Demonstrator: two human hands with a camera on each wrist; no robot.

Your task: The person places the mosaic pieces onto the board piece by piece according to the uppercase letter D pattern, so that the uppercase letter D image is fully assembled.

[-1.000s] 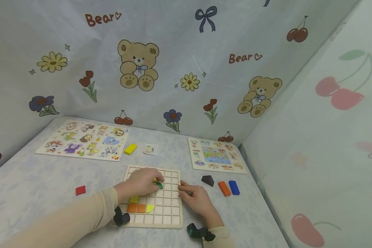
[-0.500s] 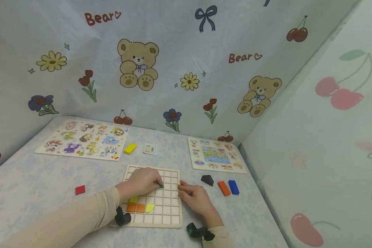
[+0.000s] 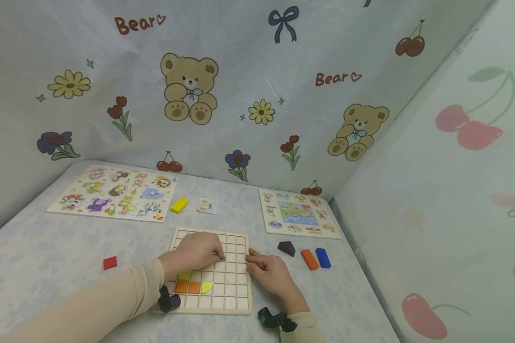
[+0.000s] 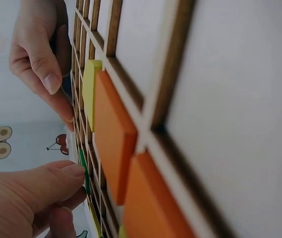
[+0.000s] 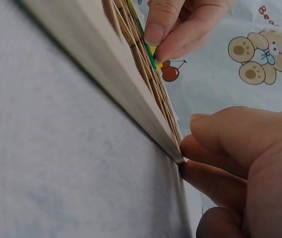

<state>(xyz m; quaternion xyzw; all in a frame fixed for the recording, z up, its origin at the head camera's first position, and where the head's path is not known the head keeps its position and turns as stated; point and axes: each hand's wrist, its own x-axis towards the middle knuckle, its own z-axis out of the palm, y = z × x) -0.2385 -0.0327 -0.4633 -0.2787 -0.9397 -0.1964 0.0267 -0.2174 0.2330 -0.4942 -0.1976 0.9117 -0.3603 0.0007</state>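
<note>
Far left on the table (image 3: 47,252): an animal puzzle board (image 3: 113,193) near the back wall, and in front of it, well apart, a small red block (image 3: 110,262) lying alone. Just right of the animal board, a yellow block (image 3: 180,205), then a small printed card (image 3: 208,205).

Centre: a wooden grid board (image 3: 236,305) lying flat. Resting over its upper middle, the left hand (image 3: 195,251), fingers curled, thumb and fingertips pinching a thin green piece (image 3: 221,258) down at the grid cells; from the left wrist view, the same green piece (image 4: 84,168) seen edge-on against the grid under the thumb tip. Below that hand, in the board's lower left cells, a yellow piece (image 3: 185,275), two orange squares (image 3: 189,287) side by side, and a yellow half-round piece (image 3: 207,287) touching them on the right.

At the board's right edge: the right hand (image 3: 269,271), fingers loosely bent, fingertips touching the wooden rim, holding nothing; from the right wrist view, fingers pressed against the board's corner.

Right of that hand: a dark brown block (image 3: 286,247), an orange block (image 3: 310,259) and a blue block (image 3: 323,257), the last two just beside each other. Behind them, a second picture puzzle board (image 3: 298,214) near the corner of the printed backdrop.
</note>
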